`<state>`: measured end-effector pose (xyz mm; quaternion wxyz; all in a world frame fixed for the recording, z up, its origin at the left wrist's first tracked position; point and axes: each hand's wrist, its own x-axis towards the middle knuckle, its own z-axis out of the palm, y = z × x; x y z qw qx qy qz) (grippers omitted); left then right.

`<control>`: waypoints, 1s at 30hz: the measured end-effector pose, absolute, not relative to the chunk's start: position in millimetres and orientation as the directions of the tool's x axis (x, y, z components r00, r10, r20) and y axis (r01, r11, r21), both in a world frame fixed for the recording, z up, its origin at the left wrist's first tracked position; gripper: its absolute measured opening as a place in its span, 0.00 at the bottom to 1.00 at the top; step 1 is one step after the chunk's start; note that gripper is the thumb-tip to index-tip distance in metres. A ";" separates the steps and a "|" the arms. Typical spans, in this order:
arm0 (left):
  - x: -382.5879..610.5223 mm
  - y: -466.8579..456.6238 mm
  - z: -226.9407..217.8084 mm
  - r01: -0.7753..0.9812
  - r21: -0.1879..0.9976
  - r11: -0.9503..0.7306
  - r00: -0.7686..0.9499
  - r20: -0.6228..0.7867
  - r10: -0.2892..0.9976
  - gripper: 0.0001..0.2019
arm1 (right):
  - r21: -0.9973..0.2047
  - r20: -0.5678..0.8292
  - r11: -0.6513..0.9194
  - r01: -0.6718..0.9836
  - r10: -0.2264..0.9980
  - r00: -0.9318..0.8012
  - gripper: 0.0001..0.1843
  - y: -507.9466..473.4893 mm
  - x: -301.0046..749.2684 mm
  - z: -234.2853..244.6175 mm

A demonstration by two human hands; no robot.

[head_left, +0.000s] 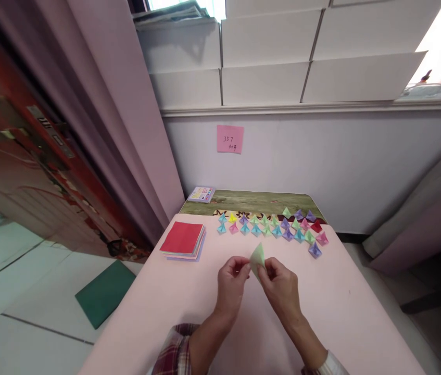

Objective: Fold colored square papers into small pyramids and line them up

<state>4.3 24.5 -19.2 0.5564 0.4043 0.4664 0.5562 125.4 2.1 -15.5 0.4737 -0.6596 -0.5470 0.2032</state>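
A folded piece of pale green origami paper [257, 256] is held up between my two hands, above the pink tabletop [220, 344]. My left hand [232, 284] pinches its left edge between thumb and fingers. On the other side, my right hand [281, 286] grips the lower right part with the thumb in front. Its upper tip points upward; the part under my fingers is hidden. Beyond my hands lie rows of small folded paper pieces [256, 229] in blue, green, purple, pink, yellow and red.
A stack of square coloured paper [182, 238], red on top, lies at the left. A small printed booklet [201, 194] sits at the far left corner. The wall carries a pink note [230, 139]. On the floor is a green board [105, 292]; a door [28, 156] stands left.
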 end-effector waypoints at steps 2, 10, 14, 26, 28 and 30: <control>5.7 23.3 -16.8 -0.253 0.963 0.089 0.010 -0.089 0.996 0.07 | -0.859 0.247 0.080 0.506 0.930 0.272 0.17 -0.6 120.2 -9.1; 2.9 23.4 -8.4 -0.258 0.957 0.132 0.053 -0.122 0.991 0.08 | -0.964 0.143 0.104 0.244 0.979 0.147 0.17 -2.8 123.0 -1.7; 1.3 23.7 -6.5 -0.252 0.953 0.166 0.094 -0.147 0.985 0.08 | -0.994 0.029 0.015 0.107 0.991 0.133 0.18 -0.1 127.9 -10.5; 0.5 21.2 -6.0 -0.359 0.897 0.258 0.169 -0.209 0.963 0.14 | -0.997 -0.049 -0.043 -0.057 0.993 0.106 0.22 0.6 131.8 -20.1; 0.7 20.7 -4.9 -0.398 0.873 0.280 0.189 -0.221 0.957 0.15 | -0.993 -0.066 -0.056 -0.102 0.993 0.094 0.22 0.6 131.7 -19.6; 1.1 20.1 -3.4 -0.434 0.849 0.302 0.214 -0.229 0.950 0.16 | -0.989 -0.077 -0.065 -0.131 0.993 0.085 0.23 0.6 131.4 -18.8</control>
